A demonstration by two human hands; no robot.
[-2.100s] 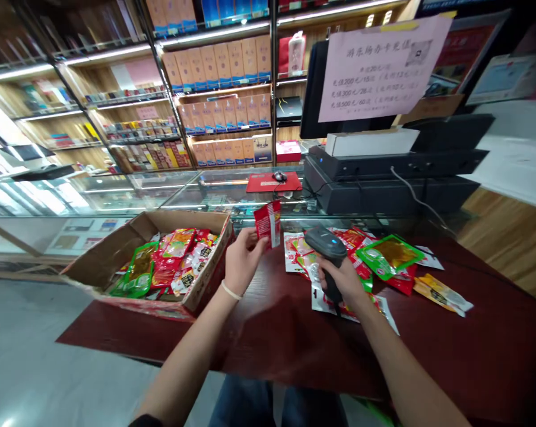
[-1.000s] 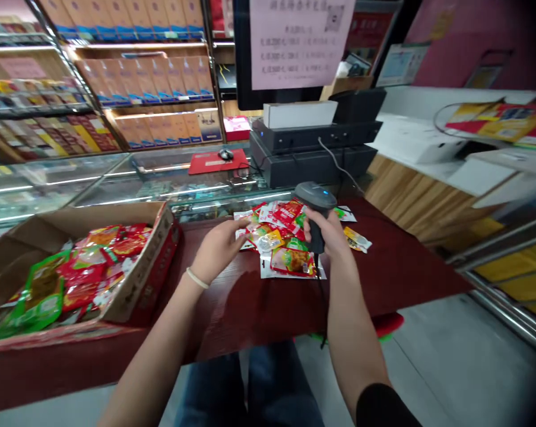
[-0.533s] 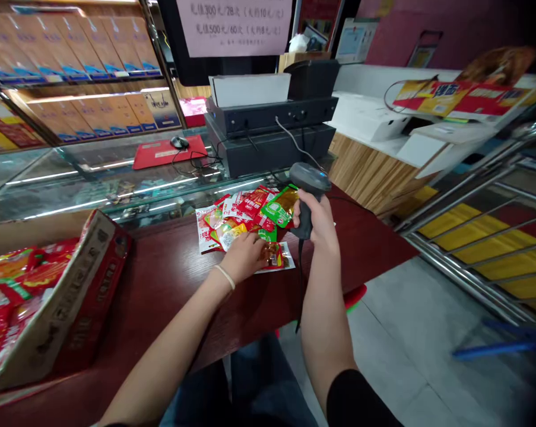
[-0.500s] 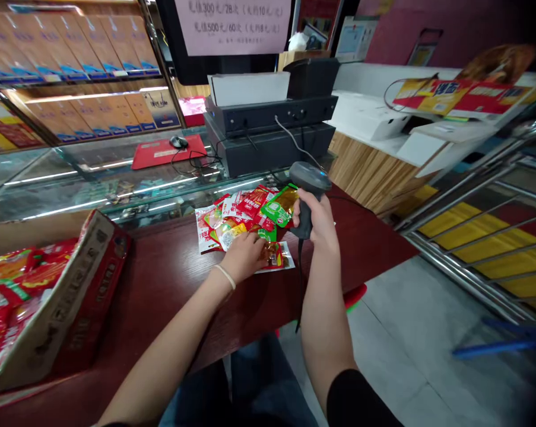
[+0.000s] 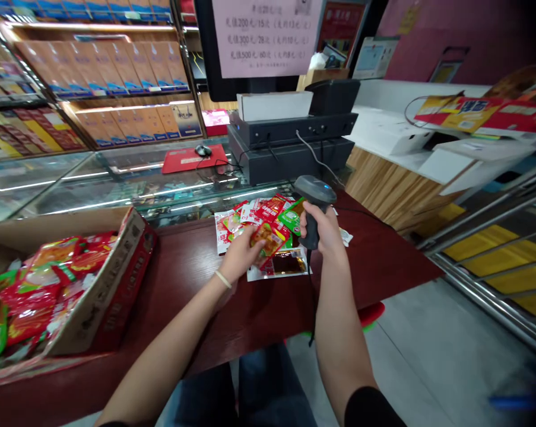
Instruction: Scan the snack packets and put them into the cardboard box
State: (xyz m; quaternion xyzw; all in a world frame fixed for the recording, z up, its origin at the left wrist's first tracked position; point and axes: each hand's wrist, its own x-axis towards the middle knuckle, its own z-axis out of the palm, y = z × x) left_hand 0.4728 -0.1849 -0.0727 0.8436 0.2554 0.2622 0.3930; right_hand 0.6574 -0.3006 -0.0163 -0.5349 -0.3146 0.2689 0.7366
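Note:
Between the thumb and fingers of my left hand (image 5: 242, 255) is a red snack packet (image 5: 271, 242) with a see-through window, lifted a little over the pile. My right hand (image 5: 324, 230) is wrapped round the handle of a dark grey barcode scanner (image 5: 314, 191), its head pointing away from me and a small blue light showing. Under and behind the held packet lies a heap of red and white snack packets (image 5: 225, 230). A green packet (image 5: 291, 218) rests close to the scanner. Nearest me lies a flat packet with a white edge and dark contents (image 5: 289, 263).
An open cardboard box (image 5: 116, 279) of snack packets stands at the left on the dark red table (image 5: 183, 284). Behind are a glass counter (image 5: 129, 184), a mouse (image 5: 202, 150) on a red mat, and a black cash drawer (image 5: 289, 159). Metal railings (image 5: 485, 273) stand at right.
My left hand has picked up a red packet from the heap, uncovering more of the flat packet beneath. My right hand still holds the scanner. The view has tilted up and turned left.

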